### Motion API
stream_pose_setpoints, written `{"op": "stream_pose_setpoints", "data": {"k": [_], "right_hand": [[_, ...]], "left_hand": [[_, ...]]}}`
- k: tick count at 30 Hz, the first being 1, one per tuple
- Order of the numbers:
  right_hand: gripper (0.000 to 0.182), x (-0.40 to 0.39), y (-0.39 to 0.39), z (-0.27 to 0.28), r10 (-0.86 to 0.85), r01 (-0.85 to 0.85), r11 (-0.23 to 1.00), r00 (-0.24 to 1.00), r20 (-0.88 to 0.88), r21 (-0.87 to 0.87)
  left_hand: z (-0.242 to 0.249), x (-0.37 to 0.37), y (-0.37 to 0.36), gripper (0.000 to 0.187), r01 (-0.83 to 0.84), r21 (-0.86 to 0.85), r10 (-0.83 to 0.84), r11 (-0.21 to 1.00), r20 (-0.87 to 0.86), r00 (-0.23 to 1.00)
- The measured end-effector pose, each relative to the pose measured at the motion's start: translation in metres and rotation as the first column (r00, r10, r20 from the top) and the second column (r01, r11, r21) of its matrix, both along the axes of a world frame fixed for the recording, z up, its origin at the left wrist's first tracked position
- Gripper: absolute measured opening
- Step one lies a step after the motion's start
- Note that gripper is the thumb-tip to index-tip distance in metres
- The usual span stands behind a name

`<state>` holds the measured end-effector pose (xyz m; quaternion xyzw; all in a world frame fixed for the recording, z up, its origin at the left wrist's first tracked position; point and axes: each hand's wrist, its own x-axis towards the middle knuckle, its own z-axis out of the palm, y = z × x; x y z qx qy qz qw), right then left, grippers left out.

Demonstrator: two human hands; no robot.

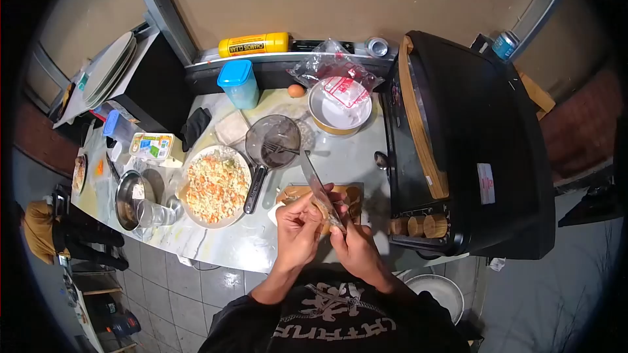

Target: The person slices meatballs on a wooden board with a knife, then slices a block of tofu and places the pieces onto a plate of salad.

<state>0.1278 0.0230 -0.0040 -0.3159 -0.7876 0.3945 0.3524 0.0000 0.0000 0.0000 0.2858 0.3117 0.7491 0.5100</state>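
Observation:
My right hand [356, 246] is closed around the lower end of a knife [314, 176], whose blade points up and away from me. Close beside it, my left hand [297, 230] pinches a small pale-brown piece of food [321, 211] against the knife; its exact kind is hard to make out. Both hands are above a wooden cutting board [297, 191] near the counter's front edge. Brown pieces [354, 197] lie on the board, partly hidden by my right hand.
Left of the board are a plate of rice with orange bits [216, 186], a dark pan [273, 140] with a fork, and a steel bowl [124, 202]. Behind stand a blue-lidded container [238, 85], an egg [296, 91] and a round tin [335, 125]. A black grill oven [484, 150] bounds the right.

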Motion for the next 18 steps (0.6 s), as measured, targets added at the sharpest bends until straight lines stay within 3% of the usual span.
{"op": "stream_pose_setpoints", "data": {"k": [3,5,9,11,16,18], "right_hand": [[0.017,-0.004,-0.004,0.001,-0.009,0.007,0.994,1.000,-0.015,-0.111],[0.015,-0.003,-0.005,0.005,-0.010,0.014,0.986,1.000,0.028,-0.164],[0.015,0.002,-0.003,-0.001,0.013,-0.011,0.996,1.000,0.022,-0.083],[0.032,0.006,-0.003,-0.002,0.067,-0.064,0.992,0.997,0.030,-0.109],[0.020,0.010,-0.001,0.007,0.062,-0.059,0.997,0.995,0.076,-0.044],[0.015,0.012,-0.001,0.010,0.053,-0.046,0.997,0.993,0.108,-0.061]], "left_hand": [[0.002,-0.011,-0.004,0.034,-0.026,0.030,0.030,0.999,-0.148,0.988],[0.004,-0.019,-0.007,0.030,-0.042,-0.050,0.023,0.998,-0.342,0.939],[0.021,-0.033,-0.007,0.024,-0.029,-0.077,-0.014,0.997,-0.504,0.864],[0.028,-0.040,-0.005,0.018,0.017,-0.106,-0.081,0.994,-0.639,0.765],[0.048,-0.052,0.002,0.015,0.148,-0.175,-0.229,0.973,-0.710,0.666],[0.041,-0.052,0.006,0.019,0.228,-0.061,-0.204,0.972,-0.700,0.684]]}}
